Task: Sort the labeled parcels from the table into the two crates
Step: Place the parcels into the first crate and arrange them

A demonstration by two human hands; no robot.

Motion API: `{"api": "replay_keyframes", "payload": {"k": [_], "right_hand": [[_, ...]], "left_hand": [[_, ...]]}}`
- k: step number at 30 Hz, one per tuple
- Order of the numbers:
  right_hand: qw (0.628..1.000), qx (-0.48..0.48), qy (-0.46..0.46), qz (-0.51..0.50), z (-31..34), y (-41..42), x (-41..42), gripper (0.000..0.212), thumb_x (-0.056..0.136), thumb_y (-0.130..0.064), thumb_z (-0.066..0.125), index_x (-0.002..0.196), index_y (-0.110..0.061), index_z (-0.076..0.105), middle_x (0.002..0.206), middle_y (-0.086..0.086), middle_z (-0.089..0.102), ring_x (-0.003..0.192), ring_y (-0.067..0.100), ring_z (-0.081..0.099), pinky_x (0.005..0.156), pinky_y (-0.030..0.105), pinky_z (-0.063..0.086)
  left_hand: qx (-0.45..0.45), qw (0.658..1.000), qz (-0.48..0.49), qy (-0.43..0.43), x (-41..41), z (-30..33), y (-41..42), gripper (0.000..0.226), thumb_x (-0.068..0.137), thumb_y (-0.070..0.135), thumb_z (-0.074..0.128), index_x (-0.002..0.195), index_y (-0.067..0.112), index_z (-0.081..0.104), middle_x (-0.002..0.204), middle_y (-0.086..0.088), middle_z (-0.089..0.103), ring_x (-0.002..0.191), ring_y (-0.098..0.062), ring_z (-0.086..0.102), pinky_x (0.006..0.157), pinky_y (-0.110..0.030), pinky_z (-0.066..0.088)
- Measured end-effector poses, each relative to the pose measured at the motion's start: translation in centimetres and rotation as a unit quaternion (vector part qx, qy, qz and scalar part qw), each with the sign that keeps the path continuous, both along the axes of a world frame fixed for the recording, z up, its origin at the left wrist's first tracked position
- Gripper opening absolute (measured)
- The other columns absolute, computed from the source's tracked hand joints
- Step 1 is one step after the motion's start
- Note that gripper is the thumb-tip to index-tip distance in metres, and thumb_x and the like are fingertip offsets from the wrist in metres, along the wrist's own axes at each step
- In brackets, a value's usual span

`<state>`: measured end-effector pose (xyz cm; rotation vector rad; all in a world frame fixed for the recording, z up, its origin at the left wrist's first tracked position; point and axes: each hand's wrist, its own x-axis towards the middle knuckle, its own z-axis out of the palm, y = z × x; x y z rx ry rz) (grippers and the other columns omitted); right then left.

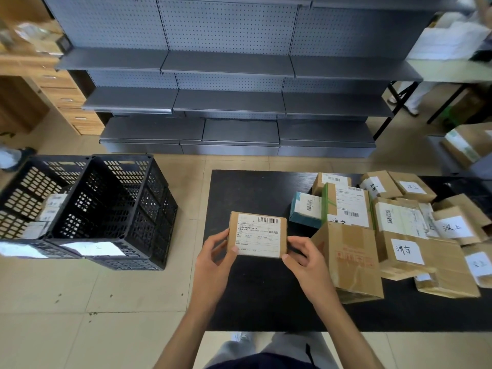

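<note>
Holding parcels, left crate (29, 187) (right crate (119, 203) looks bare).

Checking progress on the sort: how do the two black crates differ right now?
The left crate already holds several labeled parcels; no parcels show inside the right crate. The left crate is cut off by the frame edge, the right crate shows whole. Both are black, perforated, side by side on the floor, each with a white label.

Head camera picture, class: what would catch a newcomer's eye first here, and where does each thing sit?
First, the small cardboard box held up at the centre, label facing the camera, gripped by the left hand and right hand. Next, the heap of labelled parcels crowding the right side of the black table. Then the two black crates on the floor to the left, side by side.
</note>
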<state>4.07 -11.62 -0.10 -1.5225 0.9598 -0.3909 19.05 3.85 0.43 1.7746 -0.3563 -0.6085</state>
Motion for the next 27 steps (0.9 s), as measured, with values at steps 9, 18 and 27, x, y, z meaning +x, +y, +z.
{"api": "replay_keyframes", "payload": {"k": [9,18,27], "right_hand": [[0.999,-0.033,0.000,0.037,0.58,-0.20,0.18,0.049,0.089,-0.014,0.077,0.127,-0.038,0.059,0.127,-0.025,0.065,0.124,-0.005,0.057,0.101,0.023,0.049],[0.999,-0.039,-0.018,-0.006,0.65,-0.15,0.71,0.042,0.091,-0.019,0.076,0.130,-0.029,0.066,0.122,-0.022,0.070,0.116,-0.005,0.062,0.092,0.019,0.052],[0.995,-0.031,0.041,-0.082,0.52,0.21,1.00,0.014,0.090,-0.042,0.073,0.101,-0.034,0.070,0.099,-0.021,0.071,0.098,-0.005,0.063,0.079,0.019,0.047]], "left_hand": [[-0.025,0.999,0.016,0.038,0.21,0.08,0.02,0.039,0.096,0.022,0.071,0.133,0.032,0.062,0.134,0.016,0.068,0.127,-0.014,0.064,0.110,-0.050,0.051],[-0.039,0.999,0.006,0.031,0.89,0.19,0.47,0.040,0.092,0.030,0.077,0.131,0.030,0.066,0.124,0.018,0.072,0.117,-0.011,0.069,0.100,-0.037,0.058],[-0.074,0.997,0.010,0.023,0.94,0.12,0.72,0.030,0.088,0.021,0.081,0.117,0.021,0.074,0.122,0.013,0.075,0.116,-0.008,0.070,0.097,-0.028,0.057]]}}
